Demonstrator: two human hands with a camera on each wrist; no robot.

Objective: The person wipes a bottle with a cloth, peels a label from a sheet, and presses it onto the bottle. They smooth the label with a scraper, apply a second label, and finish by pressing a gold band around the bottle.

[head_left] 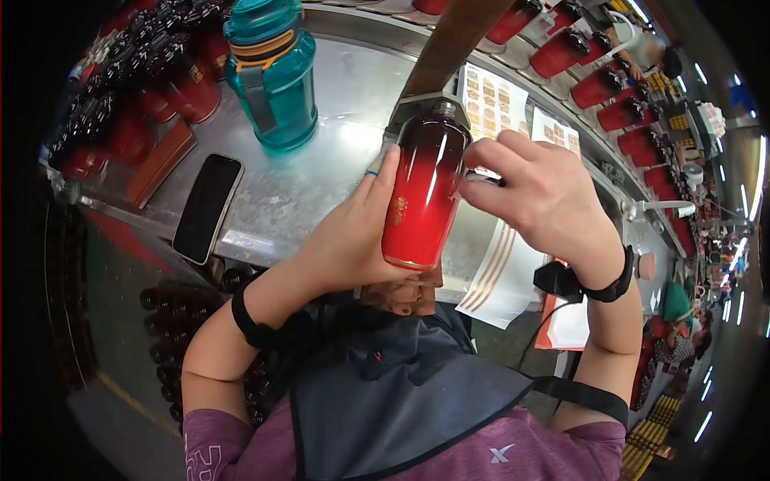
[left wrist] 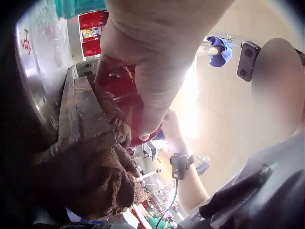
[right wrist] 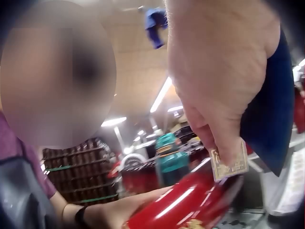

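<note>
A glossy bottle (head_left: 423, 192), dark at the neck and red below, lies tilted over a cloth-covered support (head_left: 401, 295), its neck away from the body. The left hand (head_left: 345, 232) grips its lower left side; in the left wrist view the left hand (left wrist: 147, 57) wraps over the red bottle (left wrist: 136, 114). Above the bottle's right side is the right hand (head_left: 537, 188), fingers bent. In the right wrist view the right hand (right wrist: 224, 71) pinches a small gold-patterned piece (right wrist: 229, 164) against the bottle (right wrist: 176, 205). A small gold mark shows on the bottle's front.
A teal jug (head_left: 275, 88), a phone (head_left: 208, 208) and a brown case (head_left: 162, 164) stand or lie on the metal table (head_left: 337, 68) at left. Printed sheets (head_left: 491, 100) and a gold-striped strip (head_left: 497, 276) are at right. Many red bottles (head_left: 597, 86) line both sides.
</note>
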